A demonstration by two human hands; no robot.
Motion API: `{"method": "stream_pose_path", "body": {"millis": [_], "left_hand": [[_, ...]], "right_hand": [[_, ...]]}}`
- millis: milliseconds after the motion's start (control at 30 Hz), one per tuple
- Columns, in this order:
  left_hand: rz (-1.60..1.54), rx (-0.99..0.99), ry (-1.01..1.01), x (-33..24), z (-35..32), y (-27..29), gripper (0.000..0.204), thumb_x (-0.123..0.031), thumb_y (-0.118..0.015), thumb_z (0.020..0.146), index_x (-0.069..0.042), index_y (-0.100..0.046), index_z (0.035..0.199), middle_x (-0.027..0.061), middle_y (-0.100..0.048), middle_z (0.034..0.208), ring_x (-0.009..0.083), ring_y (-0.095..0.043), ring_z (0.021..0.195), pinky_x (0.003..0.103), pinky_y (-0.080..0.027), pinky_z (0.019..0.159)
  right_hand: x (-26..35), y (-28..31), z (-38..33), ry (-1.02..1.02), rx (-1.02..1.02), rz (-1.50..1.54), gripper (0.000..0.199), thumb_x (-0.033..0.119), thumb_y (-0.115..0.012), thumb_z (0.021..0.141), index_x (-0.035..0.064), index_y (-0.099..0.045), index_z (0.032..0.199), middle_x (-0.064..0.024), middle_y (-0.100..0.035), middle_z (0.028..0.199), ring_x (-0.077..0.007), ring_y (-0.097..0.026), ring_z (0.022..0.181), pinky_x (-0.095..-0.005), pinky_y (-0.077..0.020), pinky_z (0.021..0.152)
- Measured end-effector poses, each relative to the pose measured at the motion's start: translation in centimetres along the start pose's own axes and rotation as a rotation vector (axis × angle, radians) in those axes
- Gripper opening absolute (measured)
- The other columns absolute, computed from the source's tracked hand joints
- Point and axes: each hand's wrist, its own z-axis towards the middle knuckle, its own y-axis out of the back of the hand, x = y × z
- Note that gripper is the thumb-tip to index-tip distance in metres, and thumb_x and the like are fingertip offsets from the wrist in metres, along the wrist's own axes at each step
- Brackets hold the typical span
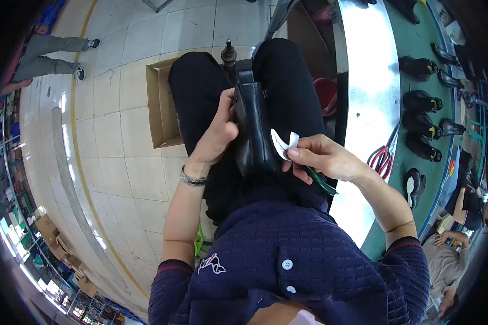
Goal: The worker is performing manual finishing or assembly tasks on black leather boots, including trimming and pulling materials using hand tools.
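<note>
A glossy black leather boot (252,130) lies lengthwise between my knees, its rounded end toward me. My left hand (218,135) grips its left side, fingers partly hidden behind the leather. To the right of the boot, my right hand (314,156) pinches a white curved piece (278,144) with a pointed tip close to the leather; whether they touch I cannot tell. A small white tab stands up beside the thumb. Below the same palm shows a slim green handle (321,183), its working end hidden by the fingers. Past the boot's far end rises a dark metal post (229,54).
An open cardboard box (160,108) stands left of my legs. On my right runs a shiny metal bench edge (370,97), with red-handled tools (384,161) on it. Beyond, several black shoes (420,102) sit on a green surface. People are at far left and right.
</note>
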Motion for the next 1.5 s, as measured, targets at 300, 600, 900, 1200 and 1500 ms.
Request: {"method": "stream_pose_path", "body": {"millis": [300, 600, 900, 1200, 1500], "left_hand": [[0.102, -0.256, -0.103, 0.5, -0.2, -4.7, 0.037, -0.041, -0.066, 0.090, -0.009, -0.051, 0.101, -0.0054, -0.044, 0.081, 0.0038, -0.041, 0.073, 0.020, -0.037, 0.067], [0.128, -0.332, -0.114, 1.4, -1.7, -4.9, 0.043, -0.037, -0.065, 0.089, -0.005, -0.050, 0.113, -0.0024, -0.052, 0.092, 0.0049, -0.048, 0.080, 0.020, -0.041, 0.071], [0.136, -0.401, -0.155, 1.8, 0.7, -4.7, 0.036, -0.038, -0.065, 0.090, -0.005, -0.057, 0.099, -0.0038, -0.052, 0.085, 0.0051, -0.044, 0.076, 0.022, -0.038, 0.069], [-0.040, -0.323, -0.143, 2.2, 1.9, -2.6, 0.040, -0.046, -0.062, 0.092, -0.007, -0.057, 0.100, -0.0063, -0.049, 0.084, 0.0023, -0.042, 0.074, 0.018, -0.036, 0.067], [-0.045, -0.299, -0.106, 1.5, 1.1, -2.7, 0.038, -0.048, -0.055, 0.096, -0.010, -0.053, 0.095, -0.0076, -0.043, 0.081, 0.0014, -0.039, 0.071, 0.018, -0.035, 0.065]], "right_hand": [[1.3, -0.7, -1.0, -0.116, 0.117, -0.163, 0.056, 0.051, -0.048, 0.097, 0.0053, -0.060, 0.067, -0.0008, -0.055, 0.055, -0.0089, -0.055, 0.048, -0.0240, -0.0450, 0.051], [4.9, -1.8, -0.8, -0.104, 0.102, -0.879, 0.062, 0.046, -0.051, 0.096, -0.0034, -0.061, 0.061, -0.0218, -0.055, 0.053, -0.0385, -0.059, 0.053, -0.0455, -0.0465, 0.054], [4.8, -1.9, 0.1, -0.309, 0.009, -0.566, 0.062, 0.041, -0.051, 0.098, -0.0004, -0.060, 0.054, -0.0105, -0.054, 0.044, -0.0187, -0.059, 0.042, -0.0310, -0.0469, 0.047], [3.8, -2.0, 0.8, 0.057, -0.188, -0.929, 0.062, 0.046, -0.050, 0.098, 0.0021, -0.057, 0.054, -0.0059, -0.054, 0.045, -0.0167, -0.057, 0.042, -0.0283, -0.0449, 0.044], [1.2, -1.5, 1.2, -0.126, -0.074, -0.154, 0.060, 0.046, -0.046, 0.100, 0.0027, -0.055, 0.060, -0.0012, -0.046, 0.048, -0.0111, -0.049, 0.039, -0.0218, -0.0384, 0.039]]}}
